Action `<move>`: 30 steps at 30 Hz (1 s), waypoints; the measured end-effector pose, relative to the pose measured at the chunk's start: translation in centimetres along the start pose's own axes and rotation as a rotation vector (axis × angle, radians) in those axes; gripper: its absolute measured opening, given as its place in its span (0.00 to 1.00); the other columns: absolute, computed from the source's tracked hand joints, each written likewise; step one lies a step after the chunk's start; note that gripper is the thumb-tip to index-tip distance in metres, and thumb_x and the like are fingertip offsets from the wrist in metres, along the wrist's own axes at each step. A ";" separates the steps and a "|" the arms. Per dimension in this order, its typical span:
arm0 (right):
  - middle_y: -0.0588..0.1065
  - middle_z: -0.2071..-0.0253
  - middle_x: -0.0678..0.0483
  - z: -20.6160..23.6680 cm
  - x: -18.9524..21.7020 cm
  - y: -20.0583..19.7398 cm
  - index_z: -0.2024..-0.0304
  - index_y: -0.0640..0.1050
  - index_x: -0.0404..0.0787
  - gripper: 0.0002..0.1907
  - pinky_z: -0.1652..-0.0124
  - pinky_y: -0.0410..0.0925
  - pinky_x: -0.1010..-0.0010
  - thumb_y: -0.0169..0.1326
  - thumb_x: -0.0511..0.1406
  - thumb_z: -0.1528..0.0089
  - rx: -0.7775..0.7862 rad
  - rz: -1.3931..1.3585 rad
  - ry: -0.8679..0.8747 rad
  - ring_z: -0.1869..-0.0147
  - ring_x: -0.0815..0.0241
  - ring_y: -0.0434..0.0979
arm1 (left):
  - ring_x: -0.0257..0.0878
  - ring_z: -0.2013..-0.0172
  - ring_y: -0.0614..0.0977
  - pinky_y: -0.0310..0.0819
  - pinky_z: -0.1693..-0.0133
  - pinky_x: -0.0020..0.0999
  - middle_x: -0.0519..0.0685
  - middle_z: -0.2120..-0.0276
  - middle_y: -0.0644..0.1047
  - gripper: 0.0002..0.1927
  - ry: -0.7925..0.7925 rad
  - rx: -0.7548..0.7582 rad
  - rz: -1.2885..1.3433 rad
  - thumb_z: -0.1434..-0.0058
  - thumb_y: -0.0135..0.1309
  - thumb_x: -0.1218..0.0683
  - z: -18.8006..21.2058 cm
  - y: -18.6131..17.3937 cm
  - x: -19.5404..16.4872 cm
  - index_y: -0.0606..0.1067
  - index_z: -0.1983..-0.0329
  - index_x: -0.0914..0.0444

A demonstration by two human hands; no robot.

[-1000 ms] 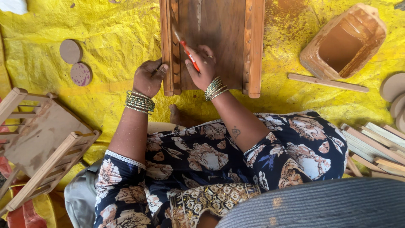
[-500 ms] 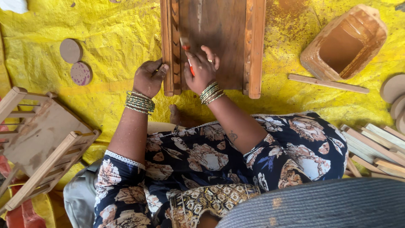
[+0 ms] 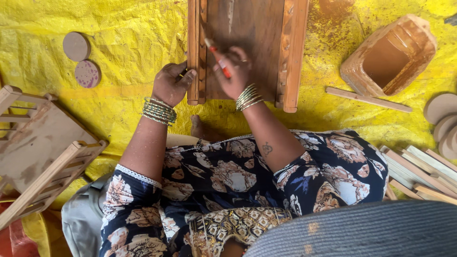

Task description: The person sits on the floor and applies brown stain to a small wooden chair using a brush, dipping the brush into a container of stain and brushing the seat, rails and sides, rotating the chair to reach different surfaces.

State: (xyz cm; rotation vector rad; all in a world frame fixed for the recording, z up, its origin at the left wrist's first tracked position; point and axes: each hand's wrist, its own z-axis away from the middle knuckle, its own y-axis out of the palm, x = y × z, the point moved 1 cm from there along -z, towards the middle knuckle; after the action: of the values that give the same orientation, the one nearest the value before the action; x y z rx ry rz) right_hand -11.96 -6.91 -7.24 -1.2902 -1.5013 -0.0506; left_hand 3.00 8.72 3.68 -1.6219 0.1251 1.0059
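Wooden tray (image 3: pixel 247 28) under both hands | left hand (image 3: pixel 171 85) fingers clamped on its carved rail | right hand (image 3: pixel 235 71) fingers pinching red brush (image 3: pixel 218 58) | I judge risk: smearing onto yellow sheet (image 3: pixel 119 38) if tray slips.

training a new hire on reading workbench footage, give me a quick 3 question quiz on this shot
1. True or false: the right hand holds a red-handled tool over the dark wooden tray.
2. What does the left hand grip?
A. a round wooden disc
B. the tray's left carved rail
C. the loose wooden stick
3. Fill in: two round discs lie on the ______ sheet, to the left of the tray.

Key
1. True: the red-handled tool is pinched in its fingers, tip on the panel.
2. B: the fingers wrap the left carved rail near its close end.
3. Yellow.
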 end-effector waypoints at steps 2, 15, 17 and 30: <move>0.80 0.53 0.50 0.1 0.5 0.0 0.46 0.79 0.46 0.19 0.38 0.53 0.53 0.58 0.39 0.39 0.039 -0.025 -0.088 0.37 0.47 0.72 | 0.49 0.66 0.82 0.77 0.61 0.41 0.58 0.66 0.79 0.16 -0.026 0.017 0.013 0.35 0.61 0.49 -0.1 0.0 -0.1 0.81 0.49 0.63; 0.75 0.48 0.49 -0.3 0.3 -0.7 0.40 0.75 0.43 0.26 0.36 0.46 0.40 0.56 0.39 0.42 -0.092 0.423 0.205 0.35 0.46 0.65 | 0.48 0.62 0.84 0.81 0.60 0.41 0.58 0.60 0.81 0.30 -0.045 0.028 0.004 0.43 0.69 0.45 -0.1 0.7 -0.6 0.77 0.42 0.64; 0.75 0.49 0.50 -0.5 0.0 -1.2 0.41 0.75 0.42 0.25 0.36 0.45 0.41 0.56 0.39 0.41 -0.086 0.420 0.194 0.35 0.46 0.66 | 0.49 0.61 0.83 0.80 0.59 0.42 0.57 0.61 0.82 0.29 -0.016 0.028 -0.009 0.43 0.70 0.45 0.0 0.7 -0.8 0.78 0.42 0.64; 0.75 0.49 0.47 -1.1 -1.0 -2.5 0.41 0.75 0.38 0.25 0.36 0.42 0.41 0.55 0.40 0.39 -0.011 0.426 0.195 0.37 0.43 0.67 | 0.48 0.66 0.84 0.81 0.62 0.40 0.56 0.65 0.80 0.21 -0.028 0.057 0.027 0.48 0.68 0.52 -0.2 0.4 -2.0 0.81 0.51 0.63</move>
State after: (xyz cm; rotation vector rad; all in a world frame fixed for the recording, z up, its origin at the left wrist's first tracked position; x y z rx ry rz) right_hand -13.24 -9.24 -6.06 -1.5423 -1.0410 0.0903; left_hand 1.65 7.62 4.69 -1.5576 0.1557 1.0360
